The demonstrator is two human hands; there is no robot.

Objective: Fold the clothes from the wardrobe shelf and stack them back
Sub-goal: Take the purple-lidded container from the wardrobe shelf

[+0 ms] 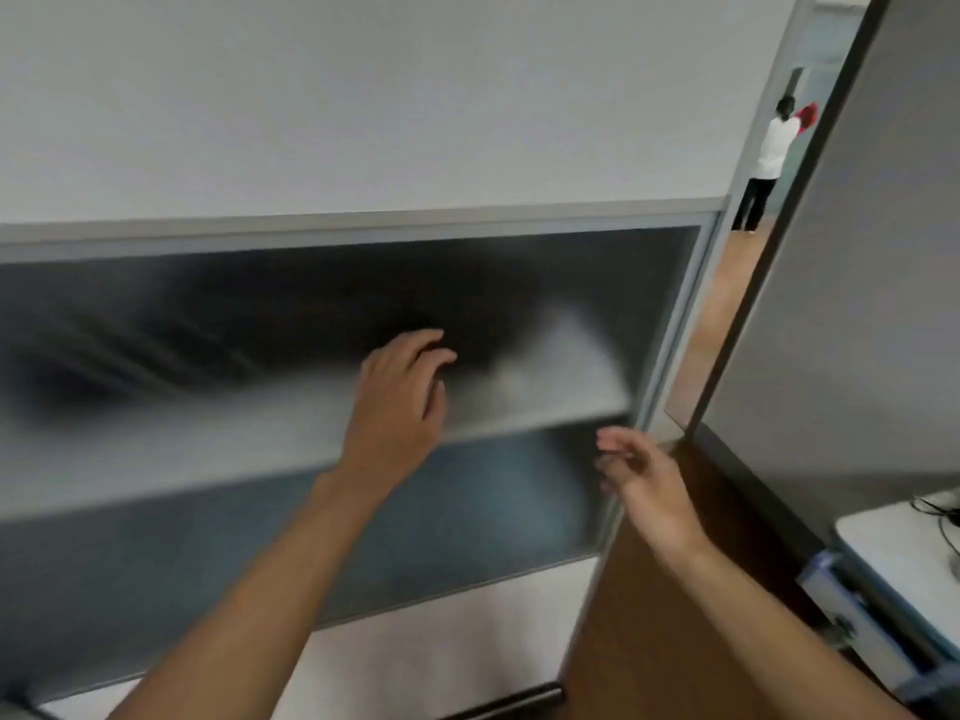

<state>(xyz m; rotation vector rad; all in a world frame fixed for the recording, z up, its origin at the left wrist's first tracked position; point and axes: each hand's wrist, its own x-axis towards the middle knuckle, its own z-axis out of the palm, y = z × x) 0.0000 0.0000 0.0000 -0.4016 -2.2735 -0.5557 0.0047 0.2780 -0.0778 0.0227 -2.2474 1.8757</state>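
Dark, blurred clothes (322, 324) lie heaped on the grey wardrobe shelf (218, 439), with a pale garment (561, 356) beside them at the right end. The left hand (402, 392) reaches over the shelf edge, fingers spread and loose, its fingertips at the dark fabric but gripping nothing I can make out. The right hand (644, 475) hangs open and empty beside the wardrobe's right frame (670, 335), below shelf level.

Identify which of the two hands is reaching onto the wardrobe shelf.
The left hand: it stretches over the shelf toward the blurred dark clothes, fingers spread. The right hand hangs lower, beside the wardrobe's right edge, empty.
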